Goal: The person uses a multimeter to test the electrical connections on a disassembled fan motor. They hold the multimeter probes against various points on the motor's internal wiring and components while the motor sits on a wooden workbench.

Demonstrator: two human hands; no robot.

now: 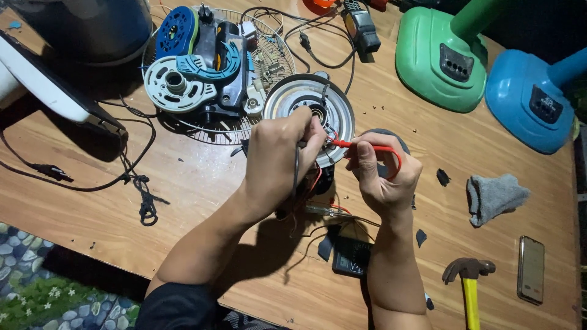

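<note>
A round metal fan motor (309,116) is seen lying near the middle of a wooden worktable (183,177), just beside a wire fan guard (272,61) heaped with plastic fan parts (195,67). The left hand (282,153) is closed around a black test lead (296,171), its tip pressed to the motor's face. The right hand (382,174) is curled shut on a red test probe (361,145), pinched between thumb and fingers and pointed at the motor. A small black multimeter (351,256) is partly hidden between the forearms. A green fan base (437,58) and a blue fan base (529,101) are stood at the far right, with a grey rag (495,197), a yellow-handled hammer (469,281) and a phone (531,269) laid nearer the table edge.
</note>
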